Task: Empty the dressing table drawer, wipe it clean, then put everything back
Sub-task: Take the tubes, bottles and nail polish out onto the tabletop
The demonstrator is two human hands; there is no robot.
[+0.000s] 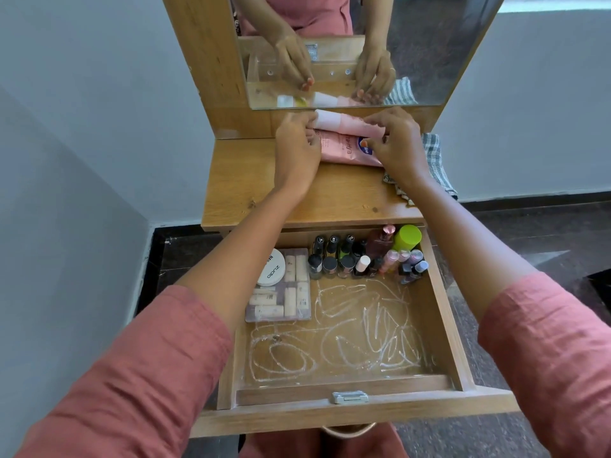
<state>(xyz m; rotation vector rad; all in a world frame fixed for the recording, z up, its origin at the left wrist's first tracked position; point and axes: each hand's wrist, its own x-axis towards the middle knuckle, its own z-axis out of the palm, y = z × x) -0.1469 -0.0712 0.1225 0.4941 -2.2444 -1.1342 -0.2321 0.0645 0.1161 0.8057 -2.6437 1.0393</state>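
Pink plastic is what both hands are closed on: the left hand [297, 150] curls its fingers at the white cap end of a pink tube [334, 122], and the right hand [395, 147] pinches the flat crimped end of the same tube. The hands are apart, with the tube lying across between them on the table top [264, 200]. A second pink tube [344, 152] lies just under the first. The knuckles hide the fingertips, so possibly one hand touches this one also. Just beyond the right hand a checked cloth [433, 160] lies on the table edge, and beyond both hands stands the mirror [429, 44]. Below the wrists, toward the body, the drawer [443, 319] is pulled open. It is not yet empty: nail polish bottles [344, 259] and a green-capped bottle [408, 238] stand at its far side under the right forearm, while a round white jar [272, 267] rests on a clear case of small tubes [291, 292] under the left forearm. White smears [360, 328] cover the bare floor of the drawer. I judge the emptying is only partly done. The risk now is that round tubes set close together may roll off the table, or a squeezed cap may leak. Later, a sleeve reaching over the standing bottles could knock them into the wet smears.
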